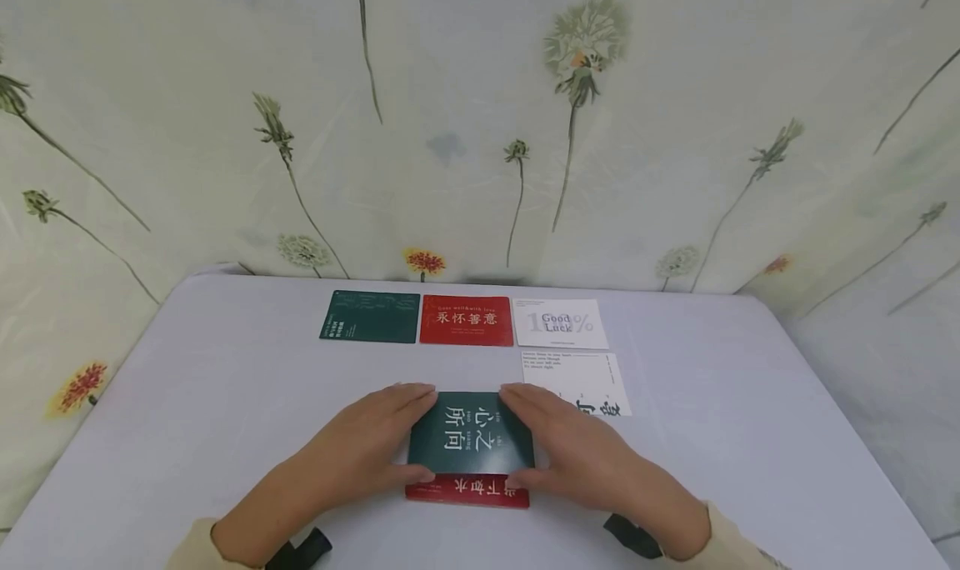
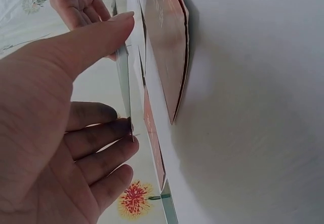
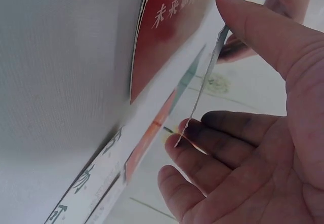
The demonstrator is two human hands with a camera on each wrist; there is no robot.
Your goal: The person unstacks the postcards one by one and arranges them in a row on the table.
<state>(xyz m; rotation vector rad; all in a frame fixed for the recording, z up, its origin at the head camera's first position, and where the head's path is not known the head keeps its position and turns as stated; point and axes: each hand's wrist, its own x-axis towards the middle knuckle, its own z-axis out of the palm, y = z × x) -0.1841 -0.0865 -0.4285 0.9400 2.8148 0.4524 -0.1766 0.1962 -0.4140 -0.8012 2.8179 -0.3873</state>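
A dark green card with white characters is held between both hands, lifted off the table. My left hand grips its left end, thumb at the near corner and fingertips at the far one. On the opposite end my right hand does the same. Seen from the left wrist, the card shows almost edge-on between thumb and fingers. Below and nearer to me lies a small stack of cards with a red card on top, partly covered by the green one in the head view.
Along the table's far side lie a green card, a red card and a white "Good Luck" card. Another white card sits in front of that one, partly behind my right hand. A flowered cloth hangs behind the white table.
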